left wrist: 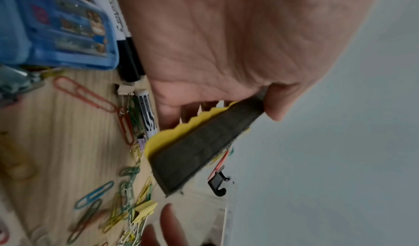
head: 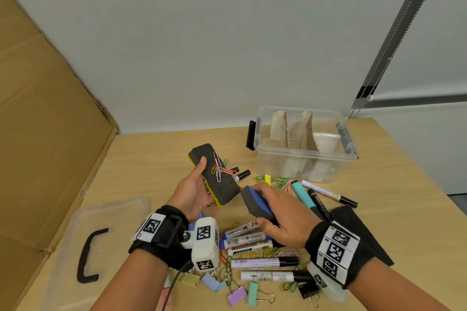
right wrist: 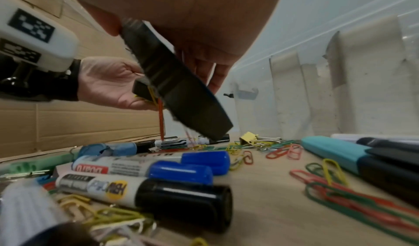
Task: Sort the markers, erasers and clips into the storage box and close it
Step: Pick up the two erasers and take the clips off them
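Head view: a yellow-backed eraser [head: 214, 176] is gripped above the table [head: 151, 156] by the left hand [head: 192, 193], thumb curled over its dark felt face, to which several paper clips [head: 219, 168] are stuck. A blue-backed eraser [head: 257, 203] is held from above by the right hand [head: 283, 212], fingers curled round its edges. Both erasers are held close together, over the scattered markers [head: 249, 242] and binder clips [head: 236, 295]. Behind them a clear storage box [head: 303, 158] is seen open, with cardboard dividers [head: 294, 131] standing inside. Its lid [head: 121, 207] is laid flat at the left.
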A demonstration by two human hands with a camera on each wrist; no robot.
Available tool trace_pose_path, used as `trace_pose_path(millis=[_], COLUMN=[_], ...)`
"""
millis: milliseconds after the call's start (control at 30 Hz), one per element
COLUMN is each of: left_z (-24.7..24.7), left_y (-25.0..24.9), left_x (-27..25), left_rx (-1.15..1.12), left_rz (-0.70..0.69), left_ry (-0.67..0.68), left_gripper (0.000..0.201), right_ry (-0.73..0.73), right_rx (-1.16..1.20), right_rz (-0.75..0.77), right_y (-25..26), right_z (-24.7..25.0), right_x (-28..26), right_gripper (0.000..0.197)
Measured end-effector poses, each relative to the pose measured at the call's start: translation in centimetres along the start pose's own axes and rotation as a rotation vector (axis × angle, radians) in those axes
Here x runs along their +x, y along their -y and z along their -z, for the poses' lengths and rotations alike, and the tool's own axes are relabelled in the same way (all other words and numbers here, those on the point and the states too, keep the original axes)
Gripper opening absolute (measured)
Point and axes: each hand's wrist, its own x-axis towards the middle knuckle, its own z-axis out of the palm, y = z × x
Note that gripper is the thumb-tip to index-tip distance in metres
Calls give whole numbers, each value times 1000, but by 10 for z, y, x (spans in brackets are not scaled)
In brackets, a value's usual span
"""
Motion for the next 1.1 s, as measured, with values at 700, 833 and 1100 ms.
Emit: trace_pose_path(millis=[700,833,1100], left_z=[-6,-10,-2], left_y=[8,12,1], left_x=[-5,-6,-3], left_rx=[49,96,-21], left_rz=[30,56,-2], left_ry=[46,86,61], left_gripper=[58,58,67], right_ry=[38,18,88], right_rx=[-127,-56,-120], right_rz=[90,121,70], right_y=[16,28,17], right_z=[7,3,3], right_x=[10,19,4], right_gripper=[70,74,70])
